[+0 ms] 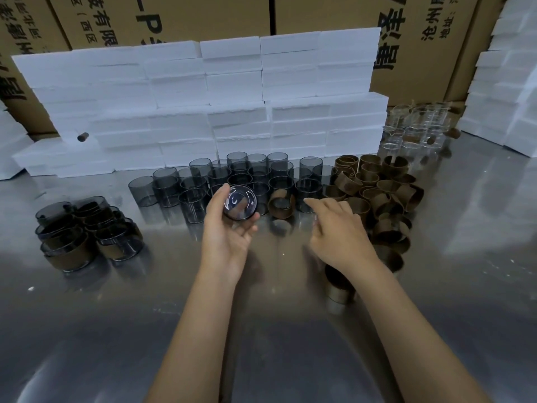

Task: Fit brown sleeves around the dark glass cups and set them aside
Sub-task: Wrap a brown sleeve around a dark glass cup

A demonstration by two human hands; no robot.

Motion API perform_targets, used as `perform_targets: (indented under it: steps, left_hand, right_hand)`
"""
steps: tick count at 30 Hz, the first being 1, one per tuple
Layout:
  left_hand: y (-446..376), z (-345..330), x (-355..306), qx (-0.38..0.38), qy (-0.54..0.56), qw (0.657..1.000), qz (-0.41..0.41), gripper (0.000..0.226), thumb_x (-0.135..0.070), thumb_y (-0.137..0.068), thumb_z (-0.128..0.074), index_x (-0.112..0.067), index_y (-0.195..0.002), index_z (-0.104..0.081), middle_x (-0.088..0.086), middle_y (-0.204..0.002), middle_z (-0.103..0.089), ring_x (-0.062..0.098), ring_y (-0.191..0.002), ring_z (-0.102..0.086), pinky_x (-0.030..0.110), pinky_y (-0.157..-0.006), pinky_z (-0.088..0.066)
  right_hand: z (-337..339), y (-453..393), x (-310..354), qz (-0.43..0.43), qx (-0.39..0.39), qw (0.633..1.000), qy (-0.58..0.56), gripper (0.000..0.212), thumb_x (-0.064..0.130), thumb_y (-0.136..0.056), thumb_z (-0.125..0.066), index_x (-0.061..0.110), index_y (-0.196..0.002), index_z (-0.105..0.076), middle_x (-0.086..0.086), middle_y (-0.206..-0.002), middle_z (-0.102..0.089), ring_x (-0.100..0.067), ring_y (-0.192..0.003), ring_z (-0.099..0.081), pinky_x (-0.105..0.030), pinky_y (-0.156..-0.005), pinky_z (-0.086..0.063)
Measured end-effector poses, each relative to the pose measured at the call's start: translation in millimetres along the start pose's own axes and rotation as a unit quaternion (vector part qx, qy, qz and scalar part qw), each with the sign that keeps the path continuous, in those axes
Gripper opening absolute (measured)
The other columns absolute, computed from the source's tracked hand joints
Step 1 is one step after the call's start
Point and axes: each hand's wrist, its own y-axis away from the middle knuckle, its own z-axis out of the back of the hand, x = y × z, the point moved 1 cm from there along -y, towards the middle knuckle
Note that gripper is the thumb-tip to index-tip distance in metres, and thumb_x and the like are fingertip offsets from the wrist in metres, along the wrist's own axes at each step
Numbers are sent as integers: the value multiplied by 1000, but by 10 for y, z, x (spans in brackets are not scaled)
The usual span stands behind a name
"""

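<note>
A person's two bare forearms reach forward over a shiny metal tabletop (116, 330). The left hand (229, 228) holds a dark glass cup (240, 202) on its side, base facing the camera, thumb and fingers curled around its wall in a closed grip. The right hand (337, 228) hovers palm down with fingers loosely spread, its grip apart and holding nothing, fingertips pointing toward a lone brown sleeve (281, 203) standing just right of the held cup.

Behind the hands stands a cluster of bare dark cups (247, 175), upright and close together. To their right lies a heap of brown sleeves (380, 193), some upright, some tipped over. At far left sits a group of sleeved cups (84, 231), stacked and touching. White foam blocks (203, 106) form a wall across the back, with cardboard boxes (189, 16) behind them. Clear glasses (412, 129) stand at back right.
</note>
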Motion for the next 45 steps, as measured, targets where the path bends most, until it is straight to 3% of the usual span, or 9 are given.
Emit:
perform_targets:
  steps: [9,17,20,24,29,33,36,39,45]
  left_hand:
    - [-8,-11,64,16,-27,999,13,35,-36,-91,-70,-24,-121,-60,3,-95,-71,22,-68,-69,26,-57,-50]
    - [-12,-16,76,5,-45,999,14,42,-38,-91,-69,-23,-130,-60,4,-99,-71,21,-70,-69,25,-59,-51]
    - [-7,-25,67,-2,-64,998,3,53,-39,-91,-70,-24,-140,-56,2,-102,-72,20,-72,-70,27,-63,-50]
    - [13,-27,70,-6,-78,997,-12,37,-40,-90,-73,-40,-124,-60,-2,-108,-73,21,-75,-72,29,-68,-49]
    - [31,-50,83,3,-99,995,-5,37,-45,-90,-72,-40,-125,-60,1,-120,-68,22,-79,-71,30,-70,-46]
    - [43,-96,113,52,-109,993,12,47,-52,-90,-68,-28,-130,-60,8,-112,-68,28,-87,-69,33,-76,-49]
    - [75,-145,135,98,-121,987,34,67,-59,-89,-67,-15,-139,-55,13,-109,-66,24,-87,-68,40,-84,-51]
    - [120,-193,155,138,-122,982,43,74,-61,-85,-72,-11,-138,-55,15,-107,-59,24,-90,-66,39,-75,-56]
    - [148,-203,181,170,-99,979,49,79,-40,-72,-88,-13,-138,-54,9,-100,-66,15,-81,-72,32,-67,-58]
  right_hand:
    - [-169,-173,108,59,69,995,29,51,25,-104,-42,29,-154,-41,0,-170,-16,-23,-153,-16,-50,-117,-23]
    - [-203,-202,83,38,59,997,27,48,22,-107,-37,11,-154,-37,-1,-166,-27,-23,-151,-23,-46,-115,-27]
    - [-139,-182,128,45,3,999,-25,42,18,-105,-43,8,-145,-50,-1,-157,-40,-24,-143,-38,-43,-110,-33]
    - [-16,-138,172,55,-125,987,-86,33,8,-99,-55,4,-130,-64,-1,-139,-55,-24,-117,-61,-33,-99,-45]
    - [105,-28,254,73,-276,942,-179,22,-2,-92,-62,3,-108,-77,-2,-113,-69,-12,-95,-64,-25,-89,-54]
    - [82,84,396,128,-257,943,-169,22,-7,-87,-63,2,-100,-78,-3,-107,-71,-14,-96,-65,-17,-84,-48]
    - [61,134,471,170,-240,951,-99,23,-7,-86,-63,0,-103,-77,-7,-110,-70,-23,-100,-66,-28,-86,-53]
    - [83,150,471,195,-260,944,-63,21,-10,-84,-66,-3,-100,-77,-11,-108,-72,-29,-97,-69,-41,-80,-61]
    - [96,157,439,191,-308,930,-67,18,-8,-85,-67,1,-97,-77,-8,-104,-74,-27,-93,-68,-38,-73,-59]
